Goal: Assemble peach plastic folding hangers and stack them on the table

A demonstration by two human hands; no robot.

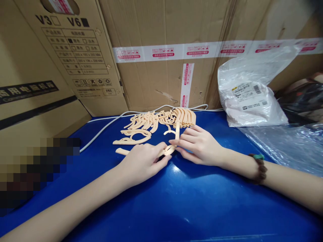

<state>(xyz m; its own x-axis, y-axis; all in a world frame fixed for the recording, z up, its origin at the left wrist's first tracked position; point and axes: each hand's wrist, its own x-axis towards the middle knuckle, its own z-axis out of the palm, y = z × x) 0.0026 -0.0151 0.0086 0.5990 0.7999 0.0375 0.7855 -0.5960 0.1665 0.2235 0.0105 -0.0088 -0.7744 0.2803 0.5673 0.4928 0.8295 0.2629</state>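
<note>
Between my hands, low over the blue table (pixel 191 201), is a beige plastic folding clothes hanger (pixel 177 129). One of its arms stands upright, while the other sticks out to the left behind my left hand (pixel 141 162). A curved hook shows near its middle. My left hand is closed on the left arm by the joint. The fingers of my right hand (pixel 198 146) pinch the joint and the foot of the upright arm; my fingertips partly hide how the pieces meet. Just beyond lie loose hanger arms (pixel 142 121), small hooks (pixel 166 117) and a row of curved arms (pixel 186 117).
Cardboard boxes (pixel 161 84) wall in the back and left of the table. A white cable (pixel 106 129) runs along the back edge. At the right are a white plastic bag (pixel 252 90) with a label and clear plastic film (pixel 290 144).
</note>
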